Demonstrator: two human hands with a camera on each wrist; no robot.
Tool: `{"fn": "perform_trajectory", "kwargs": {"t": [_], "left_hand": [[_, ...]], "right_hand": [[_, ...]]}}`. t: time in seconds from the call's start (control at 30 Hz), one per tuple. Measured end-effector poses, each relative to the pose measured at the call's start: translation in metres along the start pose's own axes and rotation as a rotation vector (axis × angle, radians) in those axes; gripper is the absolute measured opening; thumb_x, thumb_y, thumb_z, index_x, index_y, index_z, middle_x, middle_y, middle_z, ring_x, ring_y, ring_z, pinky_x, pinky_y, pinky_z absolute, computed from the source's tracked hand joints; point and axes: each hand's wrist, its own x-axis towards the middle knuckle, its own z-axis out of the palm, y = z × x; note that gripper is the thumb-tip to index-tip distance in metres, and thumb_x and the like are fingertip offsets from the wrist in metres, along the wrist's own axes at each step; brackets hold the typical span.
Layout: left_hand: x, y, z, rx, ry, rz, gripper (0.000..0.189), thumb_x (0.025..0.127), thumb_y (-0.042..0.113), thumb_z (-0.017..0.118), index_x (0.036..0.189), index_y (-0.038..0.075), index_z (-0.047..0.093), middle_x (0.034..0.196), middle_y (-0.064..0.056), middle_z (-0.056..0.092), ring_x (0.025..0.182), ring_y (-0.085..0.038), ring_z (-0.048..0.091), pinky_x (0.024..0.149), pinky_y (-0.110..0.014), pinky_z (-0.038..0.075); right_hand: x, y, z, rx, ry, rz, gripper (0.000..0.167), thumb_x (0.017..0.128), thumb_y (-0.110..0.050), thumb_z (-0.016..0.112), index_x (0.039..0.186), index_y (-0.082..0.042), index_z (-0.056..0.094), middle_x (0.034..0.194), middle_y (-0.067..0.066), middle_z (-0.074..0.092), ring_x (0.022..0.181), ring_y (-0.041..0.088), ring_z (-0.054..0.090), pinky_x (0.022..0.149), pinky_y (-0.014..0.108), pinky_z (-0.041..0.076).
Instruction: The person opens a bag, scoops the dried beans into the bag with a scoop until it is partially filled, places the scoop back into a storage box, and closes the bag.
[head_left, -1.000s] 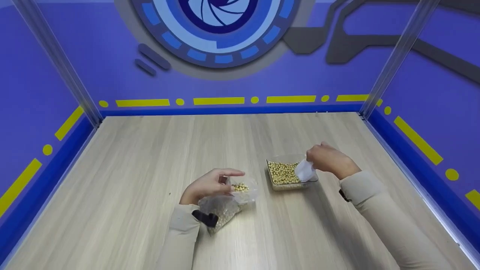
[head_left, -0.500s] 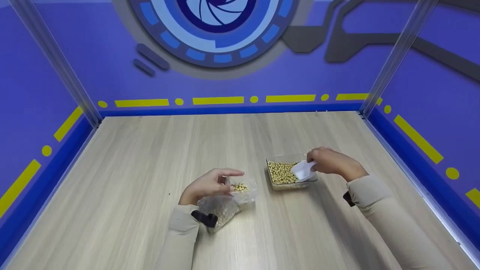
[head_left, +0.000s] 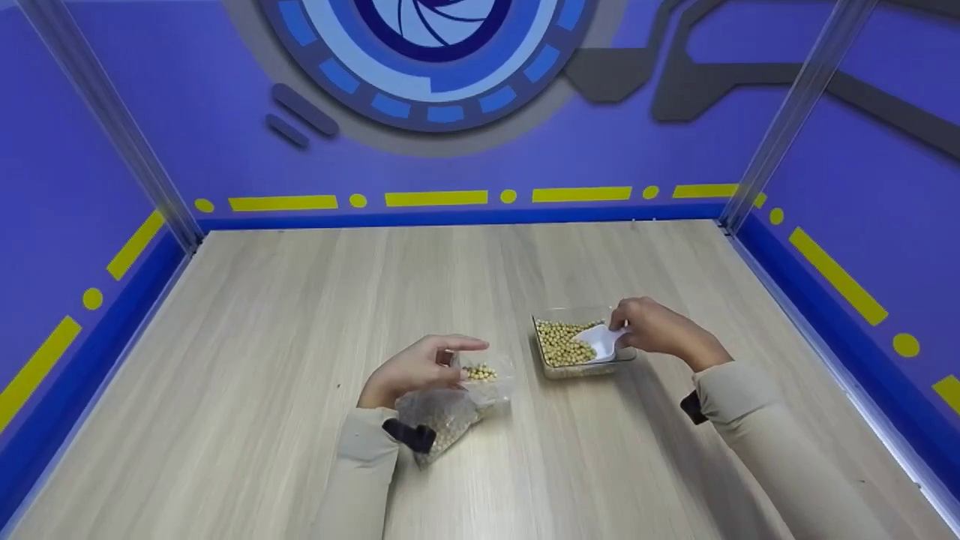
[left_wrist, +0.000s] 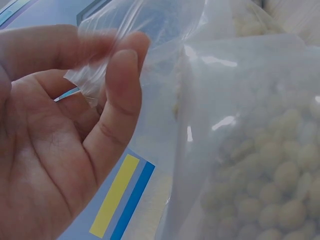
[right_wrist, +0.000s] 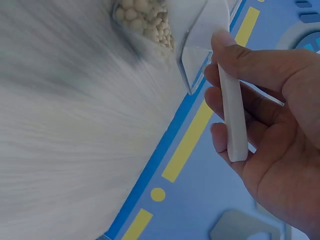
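Note:
My left hand (head_left: 412,373) holds the open mouth of a clear zip bag (head_left: 439,420) part-filled with pale yellow beans. In the left wrist view, thumb and fingers pinch the zip edge of the plastic bag (left_wrist: 235,100). Some beans (head_left: 480,373) show through the mouth. To the right stands a clear rectangular container (head_left: 581,373) with soybean-like round beans (head_left: 561,343) in it. My right hand (head_left: 660,330) grips a white scoop (head_left: 599,341) whose blade dips into the container's right side. The right wrist view shows its handle (right_wrist: 233,120) between thumb and fingers.
Bag and container rest on a light wood-grain table (head_left: 300,315). Blue printed panels (head_left: 450,176) with yellow dashes enclose it at the back and both sides. Metal posts (head_left: 787,120) stand at the rear corners.
The right hand has tipped the scoop from steep to flatter and shifted it left, lower among the beans. The left hand and bag have stayed put.

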Motion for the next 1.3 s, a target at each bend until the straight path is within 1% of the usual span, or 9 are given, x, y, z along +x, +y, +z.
{"fn": "perform_trajectory", "kwargs": {"t": [0.4, 0.57, 0.67, 0.83, 0.93, 1.0, 1.1, 1.17, 1.3], "left_hand": [[-0.001, 0.0, 0.0, 0.003, -0.005, 0.008, 0.052, 0.086, -0.008, 0.053, 0.138, -0.004, 0.047, 0.074, 0.0, 0.049, 0.069, -0.007, 0.055, 0.079, -0.032, 0.058], [0.0, 0.001, -0.001, -0.019, -0.012, 0.015, 0.053, 0.087, -0.006, 0.055, 0.139, -0.006, 0.046, 0.07, 0.001, 0.047, 0.07, -0.007, 0.057, 0.08, -0.033, 0.058], [0.0, 0.001, -0.001, -0.025, -0.014, 0.017, 0.053, 0.087, -0.005, 0.057, 0.139, -0.004, 0.047, 0.068, 0.002, 0.047, 0.071, -0.008, 0.059, 0.08, -0.033, 0.058], [-0.001, 0.001, -0.002, -0.038, -0.016, 0.021, 0.052, 0.087, -0.005, 0.057, 0.138, -0.005, 0.047, 0.07, 0.002, 0.047, 0.07, -0.007, 0.057, 0.081, -0.035, 0.058], [-0.001, 0.001, -0.001, -0.031, -0.017, 0.025, 0.051, 0.087, -0.007, 0.052, 0.138, -0.005, 0.047, 0.076, 0.002, 0.048, 0.071, -0.007, 0.056, 0.081, -0.036, 0.058], [0.0, 0.0, -0.001, -0.024, -0.018, 0.027, 0.051, 0.087, -0.007, 0.05, 0.138, -0.005, 0.047, 0.076, 0.002, 0.047, 0.071, -0.008, 0.056, 0.081, -0.037, 0.058], [0.0, 0.001, -0.001, -0.024, -0.019, 0.022, 0.052, 0.087, -0.006, 0.05, 0.139, -0.004, 0.047, 0.072, 0.002, 0.046, 0.07, -0.009, 0.057, 0.081, -0.037, 0.058], [0.0, 0.001, -0.001, -0.026, -0.021, 0.02, 0.052, 0.086, -0.006, 0.051, 0.139, -0.005, 0.047, 0.07, 0.003, 0.044, 0.071, -0.01, 0.057, 0.081, -0.037, 0.058], [0.0, 0.0, -0.001, -0.034, -0.021, 0.016, 0.053, 0.086, -0.007, 0.052, 0.138, -0.005, 0.047, 0.071, 0.003, 0.045, 0.073, -0.01, 0.058, 0.082, -0.037, 0.057]], "right_hand": [[0.003, 0.001, 0.014, 0.082, 0.029, 0.001, 0.012, 0.074, 0.0, 0.077, 0.085, 0.004, 0.074, 0.081, 0.013, 0.069, 0.071, 0.019, 0.06, 0.062, 0.035, 0.052], [0.005, 0.001, 0.016, 0.119, -0.001, 0.025, 0.013, 0.078, 0.0, 0.073, 0.09, 0.006, 0.075, 0.086, 0.017, 0.072, 0.074, 0.022, 0.064, 0.064, 0.037, 0.054], [0.006, 0.001, 0.017, 0.116, -0.018, 0.027, 0.012, 0.08, -0.002, 0.071, 0.09, 0.004, 0.075, 0.086, 0.015, 0.073, 0.073, 0.019, 0.064, 0.063, 0.036, 0.054], [0.008, 0.001, 0.019, 0.13, -0.026, 0.013, 0.007, 0.083, -0.002, 0.068, 0.084, 0.0, 0.075, 0.076, 0.007, 0.069, 0.061, 0.009, 0.05, 0.055, 0.026, 0.043], [0.009, 0.001, 0.022, 0.153, -0.024, 0.017, 0.007, 0.083, 0.0, 0.068, 0.077, -0.001, 0.071, 0.066, 0.0, 0.059, 0.056, 0.008, 0.04, 0.051, 0.023, 0.034], [0.01, 0.001, 0.023, 0.16, -0.026, 0.032, 0.013, 0.082, 0.0, 0.067, 0.07, -0.004, 0.065, 0.062, -0.005, 0.047, 0.054, 0.008, 0.034, 0.05, 0.022, 0.029], [0.012, -0.001, 0.024, 0.147, -0.016, 0.045, 0.018, 0.081, 0.001, 0.068, 0.067, -0.005, 0.06, 0.061, -0.006, 0.04, 0.055, 0.009, 0.031, 0.05, 0.023, 0.026], [0.013, -0.002, 0.024, 0.126, -0.01, 0.06, 0.017, 0.08, 0.001, 0.07, 0.067, -0.005, 0.06, 0.062, -0.004, 0.043, 0.056, 0.01, 0.032, 0.051, 0.024, 0.026], [0.014, -0.004, 0.026, 0.078, 0.006, 0.089, 0.006, 0.078, -0.001, 0.073, 0.075, -0.004, 0.068, 0.072, 0.002, 0.06, 0.063, 0.013, 0.041, 0.056, 0.027, 0.034]]}}
